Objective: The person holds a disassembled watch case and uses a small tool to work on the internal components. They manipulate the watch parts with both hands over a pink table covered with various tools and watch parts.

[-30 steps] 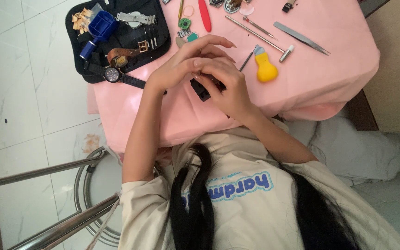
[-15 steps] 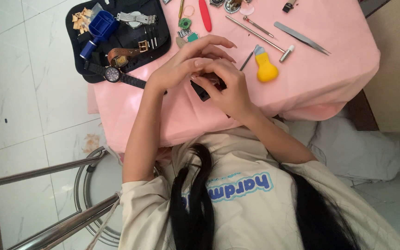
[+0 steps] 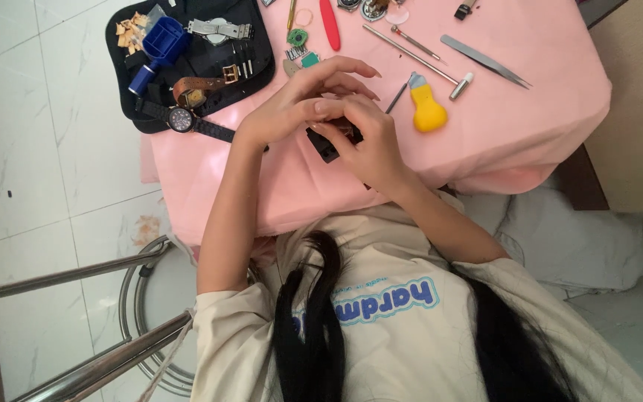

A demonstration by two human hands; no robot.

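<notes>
My left hand (image 3: 292, 108) and my right hand (image 3: 370, 141) meet over the pink-covered table (image 3: 530, 126). Between them is a small black watch (image 3: 327, 149), mostly hidden by the fingers. My right hand cups it from below and right. The thumb and fingertips of my left hand press on it from above, with the other fingers spread out. A yellow bulb-shaped tool (image 3: 427, 110) lies just right of my hands.
A black tool mat (image 3: 262, 52) at the table's left holds a blue tool (image 3: 159, 43), a brown-strapped watch (image 3: 199, 89), a black wristwatch (image 3: 181, 119) and a metal bracelet (image 3: 221, 28). Tweezers (image 3: 485, 61), a thin metal hammer (image 3: 418, 59) and a red tool (image 3: 330, 22) lie behind. A metal stool (image 3: 143, 298) stands lower left.
</notes>
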